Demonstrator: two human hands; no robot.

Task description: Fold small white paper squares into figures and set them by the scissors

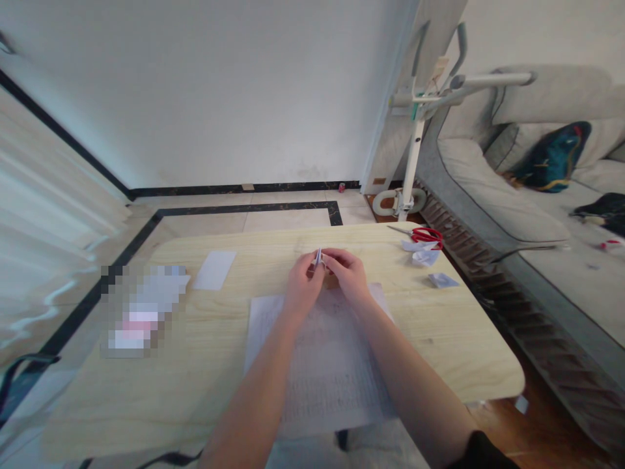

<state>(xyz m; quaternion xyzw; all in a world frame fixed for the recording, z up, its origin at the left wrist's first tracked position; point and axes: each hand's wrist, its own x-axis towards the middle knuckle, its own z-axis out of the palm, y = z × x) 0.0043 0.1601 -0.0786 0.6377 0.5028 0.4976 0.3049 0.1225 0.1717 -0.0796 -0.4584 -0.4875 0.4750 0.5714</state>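
Observation:
Both hands meet over the far middle of the wooden table. My left hand is closed, thumb and fingers pinching a small folded piece of paper that stands up in a narrow point. From the other side my right hand pinches the same folded paper. Its lower part is hidden behind the fingers. Beneath my wrists and forearms lies a large printed sheet, flat on the table and reaching its near edge.
On the pale table a white paper rectangle lies left, beside a blurred-out item. Red-handled scissors, crumpled paper pieces and a folded paper lie at the right. A grey sofa stands beyond.

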